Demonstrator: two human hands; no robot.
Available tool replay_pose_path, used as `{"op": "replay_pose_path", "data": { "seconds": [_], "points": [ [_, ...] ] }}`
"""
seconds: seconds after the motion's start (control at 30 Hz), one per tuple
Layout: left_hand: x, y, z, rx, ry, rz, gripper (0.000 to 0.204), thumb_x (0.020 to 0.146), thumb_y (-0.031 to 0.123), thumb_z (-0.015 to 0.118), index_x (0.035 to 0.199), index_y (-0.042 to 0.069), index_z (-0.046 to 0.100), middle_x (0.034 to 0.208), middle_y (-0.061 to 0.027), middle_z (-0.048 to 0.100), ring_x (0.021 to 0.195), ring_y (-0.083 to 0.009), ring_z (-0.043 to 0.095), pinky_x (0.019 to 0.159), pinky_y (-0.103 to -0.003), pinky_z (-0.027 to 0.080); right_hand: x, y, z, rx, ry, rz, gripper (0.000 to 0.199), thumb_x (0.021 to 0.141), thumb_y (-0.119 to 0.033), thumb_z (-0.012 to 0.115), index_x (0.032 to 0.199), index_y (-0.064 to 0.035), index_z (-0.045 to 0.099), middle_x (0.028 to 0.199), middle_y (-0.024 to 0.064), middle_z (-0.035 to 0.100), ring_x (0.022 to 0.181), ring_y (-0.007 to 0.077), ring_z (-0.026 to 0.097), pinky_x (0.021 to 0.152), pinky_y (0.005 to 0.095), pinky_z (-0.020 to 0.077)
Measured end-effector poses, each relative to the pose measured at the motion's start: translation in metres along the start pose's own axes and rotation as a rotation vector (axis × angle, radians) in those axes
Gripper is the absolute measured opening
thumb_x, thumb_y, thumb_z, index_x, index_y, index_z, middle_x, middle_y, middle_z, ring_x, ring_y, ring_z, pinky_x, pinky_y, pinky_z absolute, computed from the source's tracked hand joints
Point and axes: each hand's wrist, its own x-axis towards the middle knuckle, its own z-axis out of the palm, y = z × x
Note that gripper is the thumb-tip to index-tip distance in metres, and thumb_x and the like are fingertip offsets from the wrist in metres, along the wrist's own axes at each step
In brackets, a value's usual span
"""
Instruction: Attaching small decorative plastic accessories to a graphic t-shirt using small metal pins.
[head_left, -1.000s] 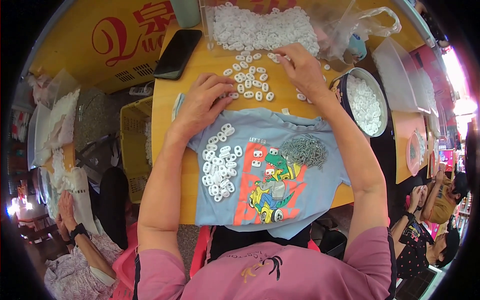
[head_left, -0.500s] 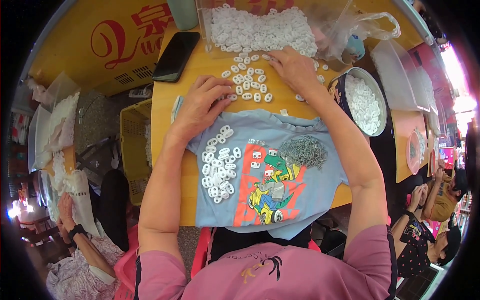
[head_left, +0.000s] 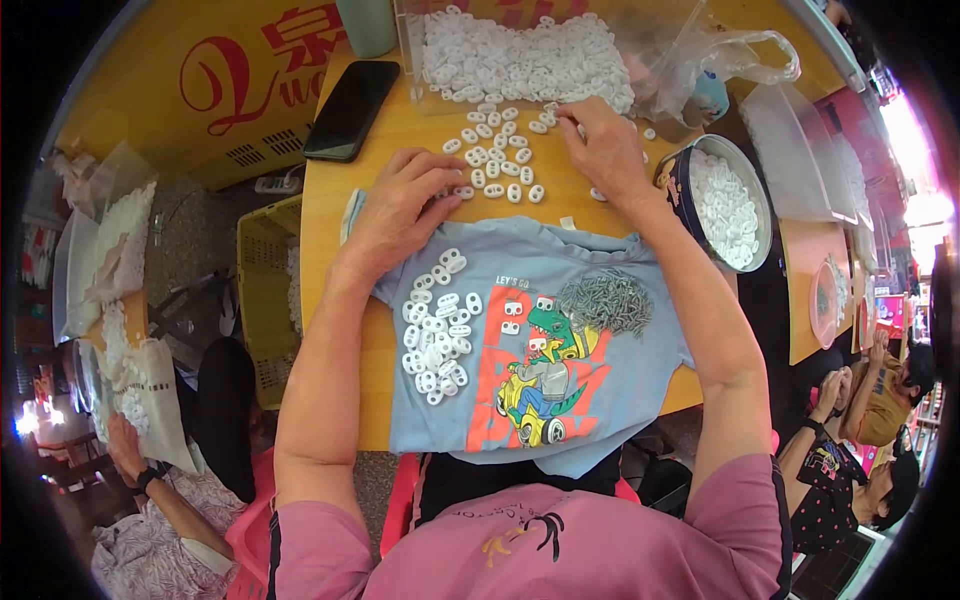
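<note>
A yellowish table (head_left: 565, 182) fills the middle of the view, with a light blue T-shirt (head_left: 590, 370) spread along its near side. At the far side stands a clear bin (head_left: 410, 60); a round dark tin (head_left: 678, 182) sits to the right. The left hand (head_left: 403, 205) rests beyond the shirt, thumb and forefinger apart. The right hand (head_left: 605, 150) reaches toward the bin, fingers bent, fingertips at the pieces before it; whether they pinch one, I cannot tell. A black phone (head_left: 352, 110) lies far left, a heap of grey screws (head_left: 605, 303) on the shirt. White two-holed pieces (head_left: 497, 155) fill bin and tin, scatter between the hands, and cluster on the shirt's left.
</note>
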Motion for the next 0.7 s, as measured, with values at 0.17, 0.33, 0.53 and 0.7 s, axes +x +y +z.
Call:
{"op": "replay_pose_path", "data": {
  "seconds": [0.17,0.33,0.53,0.7],
  "points": [
    [-0.001,0.000,-0.001,0.002,0.007,-0.007,0.020,0.085,0.006,0.070,0.106,0.006,0.068,0.120,-0.0053,0.067,0.109,-0.0309,0.055,0.096,-0.041,0.047,-0.011,-0.016,-0.004,-0.076,-0.183,0.017,0.019,0.092,-0.012,0.061,0.107,-0.0087,0.072,0.100,0.0111,0.066,0.086,0.0340,0.067,0.075,0.0421,0.0534],
    [0.001,0.000,0.000,0.004,0.004,0.009,0.020,0.085,0.006,0.070,0.105,0.005,0.068,0.120,-0.0058,0.067,0.108,-0.0312,0.056,0.096,-0.041,0.047,-0.008,-0.008,-0.004,0.045,-0.121,0.027,0.024,0.093,-0.011,0.059,0.114,-0.0141,0.071,0.102,0.0105,0.064,0.090,0.0353,0.066,0.077,0.0436,0.0542],
    [-0.002,-0.002,0.001,0.000,0.015,0.012,0.020,0.085,0.006,0.070,0.105,0.006,0.068,0.120,-0.0055,0.067,0.109,-0.0314,0.055,0.096,-0.042,0.047,-0.010,-0.014,-0.005,-0.016,-0.232,-0.038,0.025,0.095,-0.010,0.056,0.115,-0.0126,0.071,0.101,0.0126,0.062,0.091,0.0354,0.065,0.078,0.0428,0.0531],
    [-0.001,-0.001,0.001,-0.002,0.009,0.007,0.020,0.086,0.007,0.070,0.105,0.006,0.068,0.120,-0.0050,0.067,0.109,-0.0312,0.055,0.096,-0.042,0.047,-0.011,-0.009,-0.007,0.038,-0.169,-0.020,0.024,0.096,-0.010,0.057,0.115,-0.0096,0.070,0.101,0.0133,0.063,0.091,0.0355,0.065,0.078,0.0427,0.0528]
  ]
}}
